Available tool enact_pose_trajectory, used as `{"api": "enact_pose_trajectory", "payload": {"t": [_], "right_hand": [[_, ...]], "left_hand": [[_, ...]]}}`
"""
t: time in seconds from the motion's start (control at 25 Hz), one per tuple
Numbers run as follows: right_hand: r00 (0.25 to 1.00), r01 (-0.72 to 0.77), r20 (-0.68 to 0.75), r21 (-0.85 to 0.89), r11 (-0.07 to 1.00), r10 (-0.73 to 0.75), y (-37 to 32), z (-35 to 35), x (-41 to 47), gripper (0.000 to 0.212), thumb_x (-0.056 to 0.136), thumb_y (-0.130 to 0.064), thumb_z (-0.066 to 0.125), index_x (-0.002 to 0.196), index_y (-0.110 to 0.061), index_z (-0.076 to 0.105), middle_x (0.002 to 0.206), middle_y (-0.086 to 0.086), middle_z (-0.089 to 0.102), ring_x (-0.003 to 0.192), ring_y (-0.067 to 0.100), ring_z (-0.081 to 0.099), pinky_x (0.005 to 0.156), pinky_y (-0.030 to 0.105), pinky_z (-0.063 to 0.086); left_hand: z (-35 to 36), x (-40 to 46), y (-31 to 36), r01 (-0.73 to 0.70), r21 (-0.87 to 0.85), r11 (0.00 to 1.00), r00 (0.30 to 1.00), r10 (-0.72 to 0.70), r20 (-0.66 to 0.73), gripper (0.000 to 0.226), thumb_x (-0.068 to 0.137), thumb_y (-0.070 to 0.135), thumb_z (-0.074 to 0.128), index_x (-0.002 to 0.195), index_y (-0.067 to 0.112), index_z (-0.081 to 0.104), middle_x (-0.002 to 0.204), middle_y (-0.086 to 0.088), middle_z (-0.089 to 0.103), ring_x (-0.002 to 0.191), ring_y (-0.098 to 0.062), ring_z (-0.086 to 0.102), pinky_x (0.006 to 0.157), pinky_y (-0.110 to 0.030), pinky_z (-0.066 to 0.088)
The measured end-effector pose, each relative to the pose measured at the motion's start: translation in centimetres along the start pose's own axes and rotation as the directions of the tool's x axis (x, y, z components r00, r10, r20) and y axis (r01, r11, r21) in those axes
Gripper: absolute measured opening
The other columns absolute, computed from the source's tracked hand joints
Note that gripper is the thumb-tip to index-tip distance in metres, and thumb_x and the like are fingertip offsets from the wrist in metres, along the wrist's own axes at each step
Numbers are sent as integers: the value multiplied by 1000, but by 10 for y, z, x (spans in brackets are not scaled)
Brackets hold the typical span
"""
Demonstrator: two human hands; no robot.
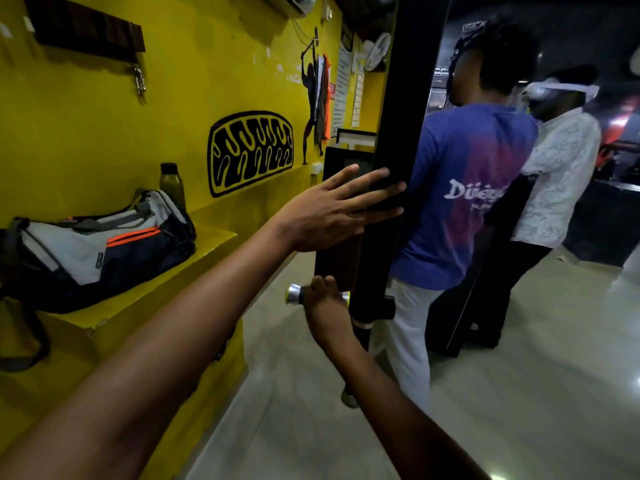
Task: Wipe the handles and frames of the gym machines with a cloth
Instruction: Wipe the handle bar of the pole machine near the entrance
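Careful: your left hand (325, 216), fingers spread, touches black frame post (398, 133); right hand (323, 299) grips chrome handle (294, 294). Cloth possibly hidden, none visible. Risk: bare-hand wiping, bumping person in blue shirt (464, 195) standing close.

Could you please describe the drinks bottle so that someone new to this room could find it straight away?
Look at the yellow wall and the yellow ledge along its foot. A grey and navy bag lies there; the bottle stands upright just behind it. It is the only bottle there, dark with a black cap.
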State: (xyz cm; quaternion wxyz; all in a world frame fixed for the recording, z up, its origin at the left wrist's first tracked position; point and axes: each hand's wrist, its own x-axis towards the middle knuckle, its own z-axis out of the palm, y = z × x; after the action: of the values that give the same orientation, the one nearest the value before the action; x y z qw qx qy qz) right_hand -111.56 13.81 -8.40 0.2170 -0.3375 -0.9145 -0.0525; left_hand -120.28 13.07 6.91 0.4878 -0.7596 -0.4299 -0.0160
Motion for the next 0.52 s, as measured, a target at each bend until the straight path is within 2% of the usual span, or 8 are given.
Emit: {"api": "enact_pose_trajectory", "payload": {"t": [0.12, 0.16, 0.2, 0.28, 0.36, 0.44, 0.48, 0.52], "right_hand": [[995, 103, -17, 21, 994, -103, -18, 6, 7, 26, 44, -8, 85, 63, -8, 66, 67, 9, 62, 64, 28, 63, 40, 20, 45], [991, 134, 6, -24, 991, -134, -19, 8, 8, 12, 58, -6, 74, 67, -5, 66, 72, 13, 63, 69, 31, 63, 44, 24, 50], [987, 155, 59, -42, 987, -153, -18, 9, 10, 11, 72, -6, 56, 72, 0, 65, 80, 18, 63, 77, 35, 62, 50, 32, 54], [972, 190, 150, -60, 980, -180, -11, 8, 17, 40, 80, -8, 26, 82, 6, 63, 95, 25, 59, 93, 40, 56, 64, 43, 54], [959, 156, 254, -113, 981, -124, -3, 8, 25, 34, 76, -5, 31, 73, 3, 65, 82, 21, 62, 86, 37, 58, 65, 36, 53], [971, 159, 195, -92, 983, -138, 6, 10, 31, 27, 73, -3, 38, 66, -1, 64, 69, 17, 63, 76, 33, 61, 65, 31, 55], [963, 134, 246, -101, 986, -106, 7, 3, 28, 29, 79, -1, 38, 74, 1, 66, 79, 21, 65, 85, 35, 61, 76, 34, 54], [968, 148, 224, -150, 978, -113, 10, -7, 24, 29, 88, -2, 38, 90, 5, 66, 98, 26, 64, 101, 37, 57, 91, 36, 46]], "left_hand": [[-1, 0, 2, 2, -14, 1000, 1000, -2, 4, 54, 101, 34, 26, 153, 30, 10, 161, -1, 6, 148, -29, 1, 120, -47, 4], [-2, 1, 2, 4, -19, 1000, 1000, -4, 5, 54, 101, 34, 27, 153, 30, 11, 161, -1, 7, 148, -29, 1, 120, -47, 4], [-2, 1, 2, 7, -23, 1000, 1000, -7, 2, 54, 101, 33, 27, 153, 30, 11, 161, -1, 7, 148, -29, 2, 120, -47, 4], [-3, 1, 3, 17, -35, 999, 1000, -17, -8, 54, 101, 32, 30, 152, 30, 12, 161, -2, 9, 148, -29, 3, 120, -47, 5], [-4, 1, 5, 20, -40, 999, 1000, -21, -16, 56, 100, 30, 34, 152, 29, 13, 161, -3, 10, 148, -29, 4, 120, -48, 7], [-2, 0, 6, 25, -46, 999, 999, -26, -21, 57, 100, 30, 36, 152, 28, 14, 161, -4, 11, 148, -30, 5, 120, -49, 9], [-1, -1, 6, 27, -46, 999, 999, -27, -19, 57, 100, 30, 37, 152, 29, 14, 161, -4, 10, 148, -30, 4, 120, -49, 8], [1, -2, 7, 24, -39, 999, 1000, -24, -11, 58, 100, 30, 38, 153, 29, 14, 161, -4, 9, 148, -31, 3, 120, -48, 8]]}}
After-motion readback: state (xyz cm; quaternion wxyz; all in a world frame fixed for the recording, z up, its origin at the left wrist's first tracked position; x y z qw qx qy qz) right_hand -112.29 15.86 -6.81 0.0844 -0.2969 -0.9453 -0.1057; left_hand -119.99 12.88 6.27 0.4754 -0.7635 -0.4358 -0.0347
